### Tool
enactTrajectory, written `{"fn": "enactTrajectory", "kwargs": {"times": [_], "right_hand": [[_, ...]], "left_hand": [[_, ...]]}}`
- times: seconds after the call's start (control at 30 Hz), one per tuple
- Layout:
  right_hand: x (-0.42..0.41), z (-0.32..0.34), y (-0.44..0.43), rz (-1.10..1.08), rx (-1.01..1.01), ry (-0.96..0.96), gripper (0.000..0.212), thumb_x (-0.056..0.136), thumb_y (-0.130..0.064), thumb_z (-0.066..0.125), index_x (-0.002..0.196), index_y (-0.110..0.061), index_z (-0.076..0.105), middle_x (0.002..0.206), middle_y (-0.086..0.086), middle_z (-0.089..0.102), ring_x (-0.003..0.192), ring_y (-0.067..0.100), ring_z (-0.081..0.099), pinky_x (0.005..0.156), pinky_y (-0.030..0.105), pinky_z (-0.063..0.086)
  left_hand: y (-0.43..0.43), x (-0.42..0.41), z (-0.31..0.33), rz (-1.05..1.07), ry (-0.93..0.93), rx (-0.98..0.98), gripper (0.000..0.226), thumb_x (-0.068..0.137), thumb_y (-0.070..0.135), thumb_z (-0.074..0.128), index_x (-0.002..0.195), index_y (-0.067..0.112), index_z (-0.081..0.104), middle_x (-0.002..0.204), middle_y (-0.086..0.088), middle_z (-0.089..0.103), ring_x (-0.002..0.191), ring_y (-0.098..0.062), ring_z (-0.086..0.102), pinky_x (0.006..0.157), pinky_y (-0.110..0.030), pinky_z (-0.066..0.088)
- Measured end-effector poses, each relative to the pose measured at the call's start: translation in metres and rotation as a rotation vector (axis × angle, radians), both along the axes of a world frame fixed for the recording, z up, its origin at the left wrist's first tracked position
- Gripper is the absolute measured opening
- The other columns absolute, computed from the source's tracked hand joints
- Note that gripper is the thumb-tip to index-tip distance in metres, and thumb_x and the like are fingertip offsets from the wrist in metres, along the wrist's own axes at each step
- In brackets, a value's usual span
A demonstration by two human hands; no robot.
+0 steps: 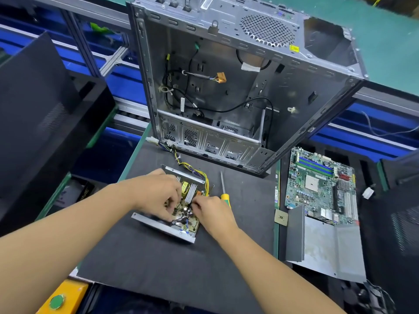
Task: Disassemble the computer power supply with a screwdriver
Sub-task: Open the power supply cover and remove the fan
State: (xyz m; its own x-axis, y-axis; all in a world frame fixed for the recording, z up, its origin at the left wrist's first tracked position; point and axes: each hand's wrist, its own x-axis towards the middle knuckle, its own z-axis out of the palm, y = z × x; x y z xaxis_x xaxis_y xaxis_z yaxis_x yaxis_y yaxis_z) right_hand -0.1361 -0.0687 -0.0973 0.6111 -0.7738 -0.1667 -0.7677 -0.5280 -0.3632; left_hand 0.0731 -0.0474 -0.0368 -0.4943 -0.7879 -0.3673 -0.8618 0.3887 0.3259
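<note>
screwdriver (225, 196): yellow-green handle | wires (195, 169): yellow, black | motherboard (322, 184): green | mat (158, 264): black

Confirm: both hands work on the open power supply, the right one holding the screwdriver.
No. The head view shows the screwdriver lying on the mat beside the right hand, unheld; both hands do work on the open power supply.

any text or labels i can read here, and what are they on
No text reads clearly.
yellow sticker on the computer case: too blurred to read.
motherboard printing: too small to read.
pale lettering on a dark item at lower left: blurred, unreadable.
</note>
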Motion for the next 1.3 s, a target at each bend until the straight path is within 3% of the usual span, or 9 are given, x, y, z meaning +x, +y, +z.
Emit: {"fn": "enactTrajectory", "kwargs": {"times": [0.17,0.3,0.43,0.7,0.87,1.0,1.1,1.2,1.3], "right_hand": [[0.001,0.005,-0.007,0.068,0.009,0.098,0.024,0.096,-0.03,0.047,0.102,-0.017,0.065,0.094,0.01,0.07,0.088,0.035,0.065,0.072,0.04,0.052],[0.003,0.007,-0.006,0.115,0.001,0.153,0.025,0.096,-0.031,0.045,0.1,-0.016,0.065,0.096,0.011,0.069,0.089,0.036,0.064,0.073,0.04,0.051],[0.004,0.007,-0.006,0.107,0.002,0.173,0.024,0.097,-0.031,0.045,0.098,-0.017,0.064,0.096,0.01,0.068,0.09,0.035,0.063,0.073,0.039,0.048],[0.008,0.005,0.009,-0.019,0.027,0.074,0.015,0.094,-0.023,0.045,0.079,-0.019,0.043,0.085,0.013,0.066,0.077,0.041,0.059,0.061,0.037,0.035],[0.008,0.008,0.001,0.046,-0.005,0.141,0.017,0.097,-0.026,0.048,0.092,-0.016,0.06,0.092,0.011,0.068,0.085,0.036,0.062,0.066,0.037,0.043],[0.016,0.011,0.001,0.067,-0.067,0.252,0.01,0.094,-0.014,0.054,0.096,-0.015,0.065,0.093,0.01,0.068,0.086,0.035,0.066,0.065,0.035,0.043],[0.015,0.011,0.003,0.028,-0.024,0.203,0.013,0.094,-0.02,0.05,0.091,-0.015,0.062,0.092,0.012,0.068,0.084,0.037,0.064,0.065,0.036,0.042],[0.01,0.01,0.001,0.028,-0.026,0.15,0.014,0.091,-0.025,0.048,0.085,-0.018,0.059,0.086,0.008,0.069,0.082,0.036,0.063,0.062,0.035,0.034],[0.006,0.009,-0.002,0.047,0.012,0.109,0.016,0.089,-0.027,0.05,0.088,-0.02,0.064,0.084,0.002,0.07,0.085,0.031,0.064,0.064,0.034,0.044]], "left_hand": [[0.014,0.001,-0.015,0.329,0.289,-0.353,0.004,0.084,0.024,0.065,0.085,0.026,0.068,0.103,0.013,0.055,0.101,-0.01,0.049,0.092,-0.037,0.04],[0.02,-0.012,-0.034,0.427,0.169,-0.497,0.022,0.081,0.014,0.067,0.103,0.017,0.064,0.12,0.0,0.053,0.114,-0.022,0.05,0.091,-0.039,0.043],[0.029,-0.023,-0.047,0.506,0.102,-0.511,0.025,0.083,0.015,0.063,0.108,0.015,0.06,0.142,-0.006,0.046,0.134,-0.025,0.039,0.104,-0.043,0.038],[0.028,-0.023,-0.047,0.486,0.039,-0.471,0.025,0.089,0.02,0.052,0.114,0.019,0.055,0.145,0.0,0.043,0.142,-0.021,0.031,0.105,-0.04,0.036],[0.03,-0.031,-0.047,0.521,0.035,-0.447,0.027,0.09,0.022,0.049,0.115,0.015,0.055,0.148,-0.003,0.041,0.145,-0.022,0.026,0.109,-0.041,0.034],[0.032,-0.037,-0.047,0.548,0.013,-0.457,0.03,0.09,0.026,0.045,0.116,0.015,0.056,0.149,-0.005,0.04,0.146,-0.023,0.024,0.111,-0.042,0.033],[0.032,-0.036,-0.047,0.546,0.024,-0.472,0.037,0.089,0.03,0.033,0.116,0.017,0.056,0.148,-0.003,0.041,0.146,-0.021,0.024,0.11,-0.041,0.033],[0.031,-0.034,-0.051,0.538,0.025,-0.476,0.036,0.09,0.029,0.033,0.12,0.02,0.052,0.15,-0.001,0.037,0.147,-0.02,0.021,0.109,-0.04,0.034],[0.03,-0.034,-0.054,0.535,0.021,-0.471,0.031,0.091,0.027,0.041,0.12,0.023,0.051,0.15,-0.002,0.034,0.148,-0.021,0.018,0.108,-0.042,0.036]]}}
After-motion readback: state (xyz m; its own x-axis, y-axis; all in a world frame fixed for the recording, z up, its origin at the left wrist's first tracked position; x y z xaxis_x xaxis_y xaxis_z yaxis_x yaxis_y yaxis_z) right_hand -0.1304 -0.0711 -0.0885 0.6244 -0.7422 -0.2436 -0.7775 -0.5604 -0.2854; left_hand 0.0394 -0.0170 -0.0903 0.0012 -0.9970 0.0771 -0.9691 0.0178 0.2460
